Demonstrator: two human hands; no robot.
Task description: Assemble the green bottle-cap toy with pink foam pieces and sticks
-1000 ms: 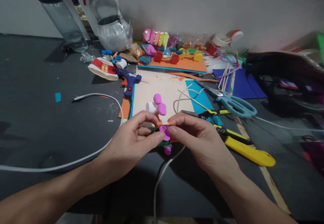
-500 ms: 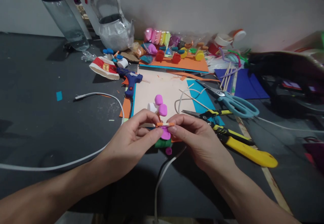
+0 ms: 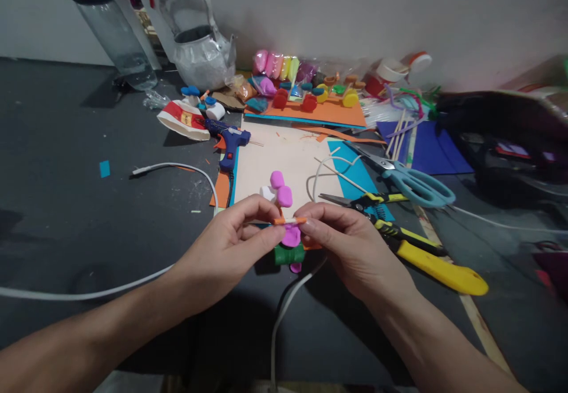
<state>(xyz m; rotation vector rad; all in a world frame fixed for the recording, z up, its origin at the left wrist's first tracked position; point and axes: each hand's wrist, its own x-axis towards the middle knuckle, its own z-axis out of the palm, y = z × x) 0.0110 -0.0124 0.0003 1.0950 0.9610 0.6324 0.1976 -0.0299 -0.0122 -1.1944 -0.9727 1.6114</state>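
Between my hands is a small orange-and-white strip (image 3: pixel 290 221), pinched at its left end by my left hand (image 3: pixel 242 233) and at its right end by my right hand (image 3: pixel 341 239). Both hands are closed, thumbs facing the strip. Just past it are two rounded pink pieces (image 3: pixel 284 196) and a white piece (image 3: pixel 267 193). Another pink piece (image 3: pixel 291 236) shows right below the strip, with a dark green piece (image 3: pixel 289 254) under that. Fingers hide how these pieces join. Behind the hands, a pale sheet (image 3: pixel 275 150) lies on blue and orange sheets.
A blue glue gun (image 3: pixel 229 144) lies left of the sheet. Scissors (image 3: pixel 417 183) and yellow-handled pliers (image 3: pixel 435 266) are at right. At the back stand a kettle (image 3: pixel 199 55), a water bottle (image 3: pixel 115 38) and small wheeled models (image 3: pixel 308 102). White cables (image 3: pixel 284 316) cross the dark table.
The pinched strip and the pieces around it have tilted and shifted slightly, so more of the green piece shows. Both hands keep their hold, and the tools stay put.
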